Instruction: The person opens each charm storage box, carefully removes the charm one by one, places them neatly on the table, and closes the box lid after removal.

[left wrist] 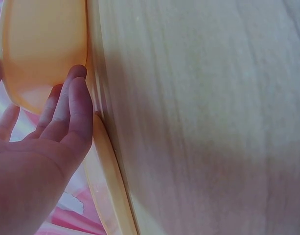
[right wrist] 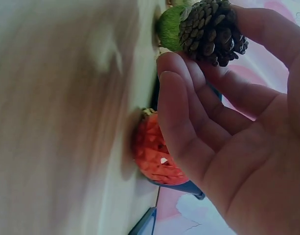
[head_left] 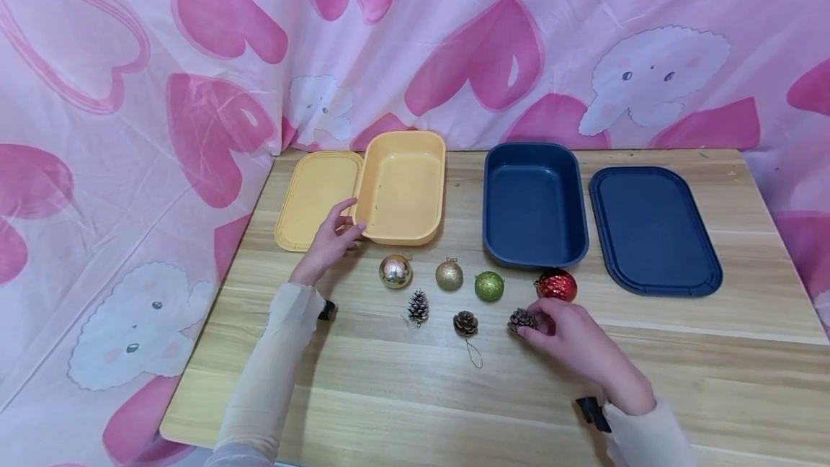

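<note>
My left hand (head_left: 331, 238) is at the near left corner of a yellow box (head_left: 402, 193), fingers loosely extended along its outer wall, thumb at the rim. The left wrist view shows these fingers (left wrist: 79, 103) right at the wall. My right hand (head_left: 573, 334) pinches a brown pine cone (head_left: 521, 320) between thumb and fingertips; in the right wrist view this pine cone (right wrist: 213, 32) overlaps a green glitter ball (right wrist: 170, 29). Just beyond that hand lies a red faceted ball (head_left: 558, 285). Two other pine cones, one frosted (head_left: 418, 307) and one brown (head_left: 465, 323), lie to its left.
A shiny gold ball (head_left: 395, 271), a matte gold ball (head_left: 449, 274) and the green ball (head_left: 489, 286) lie in a row before the boxes. A dark blue box (head_left: 534, 204) stands at the back, its lid (head_left: 655, 229) to the right. The yellow lid (head_left: 311, 200) lies far left.
</note>
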Tool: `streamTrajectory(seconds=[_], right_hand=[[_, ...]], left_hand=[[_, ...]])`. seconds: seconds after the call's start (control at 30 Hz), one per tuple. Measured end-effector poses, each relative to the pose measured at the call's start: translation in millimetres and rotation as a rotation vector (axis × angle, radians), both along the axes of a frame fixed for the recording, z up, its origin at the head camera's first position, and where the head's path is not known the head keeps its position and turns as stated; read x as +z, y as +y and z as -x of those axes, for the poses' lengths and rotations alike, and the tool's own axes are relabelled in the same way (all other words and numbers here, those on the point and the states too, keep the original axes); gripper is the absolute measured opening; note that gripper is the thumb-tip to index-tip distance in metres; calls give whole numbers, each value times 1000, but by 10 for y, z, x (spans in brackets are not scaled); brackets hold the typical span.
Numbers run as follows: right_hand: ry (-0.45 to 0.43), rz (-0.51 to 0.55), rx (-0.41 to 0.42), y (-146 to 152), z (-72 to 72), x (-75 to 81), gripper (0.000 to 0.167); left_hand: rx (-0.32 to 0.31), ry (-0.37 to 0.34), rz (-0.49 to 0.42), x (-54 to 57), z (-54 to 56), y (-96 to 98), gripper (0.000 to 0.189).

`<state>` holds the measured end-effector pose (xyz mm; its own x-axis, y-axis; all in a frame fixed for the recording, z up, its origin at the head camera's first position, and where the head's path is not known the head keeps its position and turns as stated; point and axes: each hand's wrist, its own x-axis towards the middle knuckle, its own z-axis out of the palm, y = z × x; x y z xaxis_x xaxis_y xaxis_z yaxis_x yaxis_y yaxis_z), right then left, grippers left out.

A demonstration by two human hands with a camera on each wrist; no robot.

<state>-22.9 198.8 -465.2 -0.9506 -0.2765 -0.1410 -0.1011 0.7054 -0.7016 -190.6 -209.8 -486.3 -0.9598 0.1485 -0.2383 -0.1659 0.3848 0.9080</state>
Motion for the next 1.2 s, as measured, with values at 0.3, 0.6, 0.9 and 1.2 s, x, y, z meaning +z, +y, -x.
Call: streamTrajectory(seconds=[0.3,0.6,0.9,1.2], right_hand=[[-53,-28,-25,-6,-16,-36,14],[-56,-60,-31,-9,-14,-99,14],[-58,-110,-39,-39,-21,-149,17],[-76,-119,-41,-43,-21,-153,23]], left_hand=[[-1,3,-3,18,-11,4,60],[-3,23,-6,-7,-9,-9,61],[-5,13,-3,7,-10,-2,60],[-3,13,0,12,-12,4,60]])
